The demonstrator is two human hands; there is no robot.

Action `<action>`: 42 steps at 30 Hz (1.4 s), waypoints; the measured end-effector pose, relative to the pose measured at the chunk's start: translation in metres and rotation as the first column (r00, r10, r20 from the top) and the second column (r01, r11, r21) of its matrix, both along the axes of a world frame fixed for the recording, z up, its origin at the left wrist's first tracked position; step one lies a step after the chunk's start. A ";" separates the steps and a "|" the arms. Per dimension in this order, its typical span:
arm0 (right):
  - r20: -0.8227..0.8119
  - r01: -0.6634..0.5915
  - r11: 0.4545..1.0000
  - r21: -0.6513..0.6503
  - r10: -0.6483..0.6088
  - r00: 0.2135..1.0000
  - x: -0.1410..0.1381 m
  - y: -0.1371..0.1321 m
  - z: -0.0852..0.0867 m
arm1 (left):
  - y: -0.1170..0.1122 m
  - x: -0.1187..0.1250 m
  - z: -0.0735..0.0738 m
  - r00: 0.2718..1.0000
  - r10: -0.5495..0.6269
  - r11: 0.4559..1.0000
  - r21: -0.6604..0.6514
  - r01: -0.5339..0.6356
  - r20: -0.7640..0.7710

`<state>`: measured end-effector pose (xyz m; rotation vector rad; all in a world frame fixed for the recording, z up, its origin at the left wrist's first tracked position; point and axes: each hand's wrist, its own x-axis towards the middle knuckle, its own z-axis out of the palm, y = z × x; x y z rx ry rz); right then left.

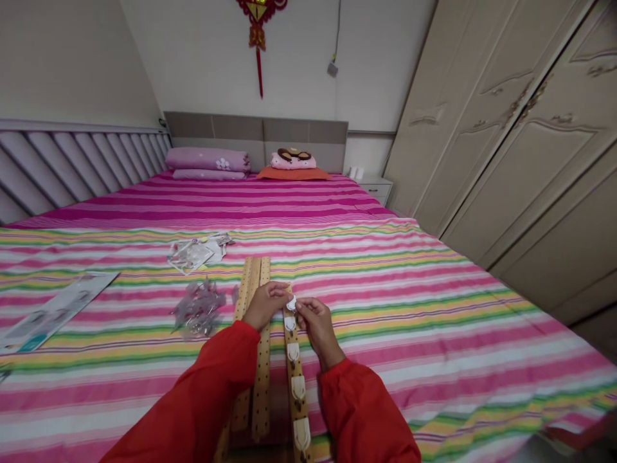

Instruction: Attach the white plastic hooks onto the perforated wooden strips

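Three long wooden strips with rows of holes lie lengthwise on the striped bedspread (385, 308). The right strip (295, 373) carries several small white hooks (293, 351). My left hand (264, 305) and my right hand (315, 321) meet at the far end of that strip, both pinching a small white hook (291, 302) between the fingertips. The two other strips (254, 273) lie side by side under my left forearm. Both sleeves are red.
A heap of clear plastic hooks (197, 310) lies left of the strips, with opened packaging (193, 254) beyond it. A printed card (53, 310) lies at the far left. Pillows (207, 161) sit at the headboard. A tall wardrobe (520, 141) stands on the right.
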<state>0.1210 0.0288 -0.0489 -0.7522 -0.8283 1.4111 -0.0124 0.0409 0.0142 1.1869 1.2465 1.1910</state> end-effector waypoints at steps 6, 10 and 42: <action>0.027 0.027 0.999 -0.040 -0.026 0.999 -0.003 0.001 0.002 | 0.002 0.001 -0.012 0.994 0.081 0.997 -0.023 -0.079 0.069; 0.133 0.050 0.998 -0.042 -0.044 0.990 -0.005 0.002 0.001 | 0.003 -0.003 -0.019 0.990 0.135 0.990 -0.053 -0.133 0.042; 0.260 0.124 0.990 -0.067 -0.103 0.960 -0.012 0.016 -0.016 | 0.002 0.010 -0.049 0.822 0.303 0.941 0.287 -0.178 -0.482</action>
